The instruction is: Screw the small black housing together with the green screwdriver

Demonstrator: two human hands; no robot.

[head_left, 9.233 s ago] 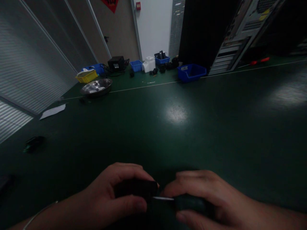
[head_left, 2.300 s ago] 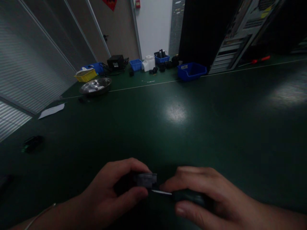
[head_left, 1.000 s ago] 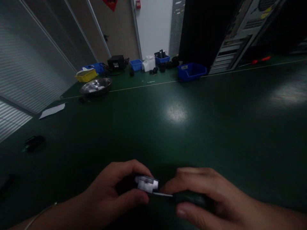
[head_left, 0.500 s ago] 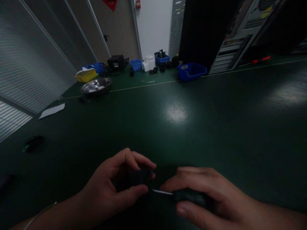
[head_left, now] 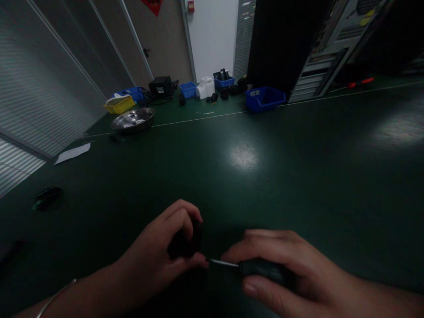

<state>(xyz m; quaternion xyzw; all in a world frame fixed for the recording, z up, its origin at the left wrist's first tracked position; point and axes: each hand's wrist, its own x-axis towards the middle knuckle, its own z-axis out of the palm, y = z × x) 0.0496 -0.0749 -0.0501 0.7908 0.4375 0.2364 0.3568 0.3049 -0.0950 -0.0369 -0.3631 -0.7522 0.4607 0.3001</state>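
Observation:
My left hand (head_left: 165, 247) is closed around a small black part (head_left: 185, 242), whose exact kind the dim light hides. Fingers curl over the top of it and the thumb presses from below. In my right hand (head_left: 291, 265) lies a screwdriver (head_left: 261, 270) with a dark handle and a thin metal shaft. Its shaft points left, and the tip is close to my left thumb. Both hands are low over the green tabletop (head_left: 265, 194).
A metal bowl (head_left: 134, 121), a yellow bin (head_left: 119, 105) and a blue bin (head_left: 265, 99) stand toward the back. Behind them are a black power box (head_left: 161, 86) and a white plastic device (head_left: 206, 88). A dark object (head_left: 47, 197) and white paper (head_left: 73, 153) lie at left.
My left hand has turned the black part and shifted its grip, the fingers now curling more tightly and drawn slightly left. My right hand and the screwdriver have barely moved.

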